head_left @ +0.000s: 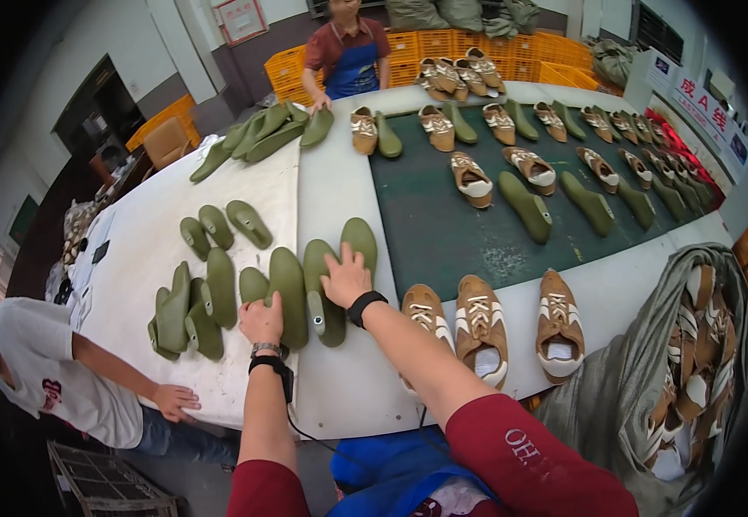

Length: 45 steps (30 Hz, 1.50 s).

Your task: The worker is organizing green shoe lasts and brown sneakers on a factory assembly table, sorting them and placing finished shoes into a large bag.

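Green shoe lasts stand and lie on the pale table in front of me. My left hand (262,321) is closed at the lower ends of two of them, a shorter last (253,283) and a longer last (287,289). My right hand (346,280) grips between a green last with a round hole in its end (315,269) and another last (359,244) behind it; its fingers curl over their edges. Close to my right forearm stand brown-and-white sneakers (481,323), toes pointing away. Left of my left hand lie several more lasts (219,289).
A green conveyor belt (451,250) carries sneakers and lasts in rows. A grey sack of sneakers (624,379) sits at the right. Someone's hand (176,401) rests on the table's left edge. Across the table, a person in a blue apron (352,73) touches a pile of lasts (262,133).
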Tool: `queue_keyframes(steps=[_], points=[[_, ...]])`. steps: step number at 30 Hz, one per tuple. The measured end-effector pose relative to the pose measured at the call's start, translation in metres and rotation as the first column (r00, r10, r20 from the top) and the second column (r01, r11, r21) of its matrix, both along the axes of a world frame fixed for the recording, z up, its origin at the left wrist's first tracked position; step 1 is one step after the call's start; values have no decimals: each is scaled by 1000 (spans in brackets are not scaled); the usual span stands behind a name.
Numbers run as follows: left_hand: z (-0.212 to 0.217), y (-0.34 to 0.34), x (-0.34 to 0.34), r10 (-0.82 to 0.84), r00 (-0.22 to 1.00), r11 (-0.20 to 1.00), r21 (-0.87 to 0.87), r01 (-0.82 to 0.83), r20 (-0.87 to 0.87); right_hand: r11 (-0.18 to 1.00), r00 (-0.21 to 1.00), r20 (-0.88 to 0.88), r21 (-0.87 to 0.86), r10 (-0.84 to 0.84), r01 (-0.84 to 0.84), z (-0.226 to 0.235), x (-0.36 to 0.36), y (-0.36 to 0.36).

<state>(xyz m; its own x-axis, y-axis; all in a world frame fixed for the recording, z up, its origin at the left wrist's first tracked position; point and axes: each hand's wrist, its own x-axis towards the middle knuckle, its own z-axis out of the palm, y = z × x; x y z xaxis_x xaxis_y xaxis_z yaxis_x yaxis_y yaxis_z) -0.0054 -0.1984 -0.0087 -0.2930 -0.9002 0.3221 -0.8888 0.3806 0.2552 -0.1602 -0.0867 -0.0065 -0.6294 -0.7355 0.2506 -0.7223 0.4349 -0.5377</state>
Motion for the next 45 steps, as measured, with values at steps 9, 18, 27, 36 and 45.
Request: queue_keyframes(steps=[9, 18, 27, 36, 45], points=[[0, 3, 9, -34, 999, 999, -6, 34, -13, 983, 887, 461, 149, 30, -111, -2, -98, 2], [11, 1, 3, -54, 998, 998, -36, 55, 17, 999, 927, 373, -21, -38, 49, 52, -228, 43], [-4, -3, 9, -75, 996, 994, -77, 78, 46, 815, 995, -10, 573, -98, 86, -24, -202, 44], [-1, -3, 6, -80, 995, 996, -44, 83, 61, 830, 992, 8, 546, 129, -113, 29, -224, 97], [-2, -14, 16, -44, 987, 997, 65, 34, 157, 767, 973, 119, 600, 198, -229, 186, -179, 271]])
